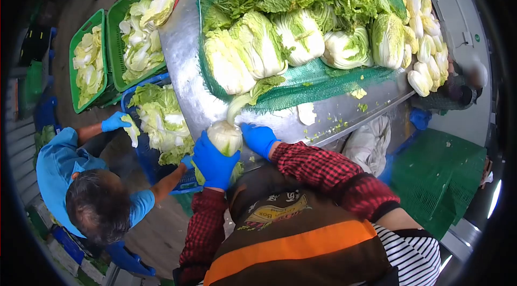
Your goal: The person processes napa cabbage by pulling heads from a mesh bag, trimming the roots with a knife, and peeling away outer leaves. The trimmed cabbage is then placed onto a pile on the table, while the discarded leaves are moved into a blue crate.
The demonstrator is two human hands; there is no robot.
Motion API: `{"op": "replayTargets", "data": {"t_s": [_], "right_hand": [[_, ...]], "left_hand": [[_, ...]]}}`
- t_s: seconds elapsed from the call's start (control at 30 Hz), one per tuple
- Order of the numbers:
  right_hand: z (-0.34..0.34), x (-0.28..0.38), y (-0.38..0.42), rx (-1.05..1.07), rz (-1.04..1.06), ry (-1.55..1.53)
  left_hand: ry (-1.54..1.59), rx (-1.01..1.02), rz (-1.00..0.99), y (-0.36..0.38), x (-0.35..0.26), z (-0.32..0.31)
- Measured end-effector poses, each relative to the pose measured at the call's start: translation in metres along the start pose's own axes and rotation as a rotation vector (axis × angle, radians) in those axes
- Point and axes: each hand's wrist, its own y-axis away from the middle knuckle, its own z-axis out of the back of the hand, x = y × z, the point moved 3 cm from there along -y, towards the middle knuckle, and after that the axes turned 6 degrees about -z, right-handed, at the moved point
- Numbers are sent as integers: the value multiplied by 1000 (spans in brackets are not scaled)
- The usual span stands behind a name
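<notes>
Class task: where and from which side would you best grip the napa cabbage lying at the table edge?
Probably around the napa cabbage at its thick white base, one hand on each flank, as here: it lies lengthwise, and its leafy tip is loose.

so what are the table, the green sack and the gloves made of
The table looks like bare metal, probably stainless steel: grey with dull reflections. The green sack is an open mesh net, likely plastic; cabbages show through. The gloves on the left hand and right hand look like smooth blue rubber.
</notes>
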Motion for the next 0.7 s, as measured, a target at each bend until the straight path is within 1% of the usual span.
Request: {"op": "replayTargets", "data": {"t_s": [0.03, 0.07, 0.13, 0.17, 0.2, 0.23, 0.27, 0.3, 0.33, 0.4, 0.47, 0.5, 0.53, 0.57, 0.6, 0.63, 0.67, 0.7], "right_hand": [[2, -6, 4, 6, 16, 15], [6, -15, 7, 9, 31, 34], [14, -41, 32, -14, 28, 46], [19, -60, 44, -17, 29, 60], [29, -80, 56, 16, 44, 71], [49, -96, 73, 56, 27, 19], [62, -113, 87, -4, 68, 18], [81, -122, 103, -89, 32, -25], [92, -137, 113, -176, 5, -20], [116, -152, 111, -207, -220, -41], [119, -145, 100, -221, -207, -28], [124, -140, 83, -231, -182, -6], [114, -136, 75, -143, -182, -42], [93, -138, 70, -194, -114, -18], [84, -129, 65, -193, -67, -65], [71, -120, 63, -270, -10, -26], [66, -111, 67, -333, -20, -128], [58, -105, 69, -359, -49, -174]], "left_hand": [[120, -23, -66, -6, 7, 2], [127, -39, -78, -15, 17, 6], [475, 158, 21, -28, 45, 12], [469, 200, 7, -35, 57, 16], [471, 196, -8, -42, 68, 17], [623, 255, 10, -46, 79, 15], [774, 315, 29, -50, 86, 14], [877, 358, 57, -51, 88, 23], [877, 357, 54, -50, 100, 26], [1240, 436, 403, -36, 134, 22], [1621, 276, 638, -4, 151, 17], [1796, 268, 829, 15, 146, 20], [1896, 195, 702, 28, 160, 8], [1800, 69, 570, 36, 157, 12], [1640, 118, 374, 36, 153, 21], [1584, 318, 262, 43, 181, 20], [1695, 195, 318, 68, 174, 17], [1788, 116, 352, 81, 171, 19]]}}
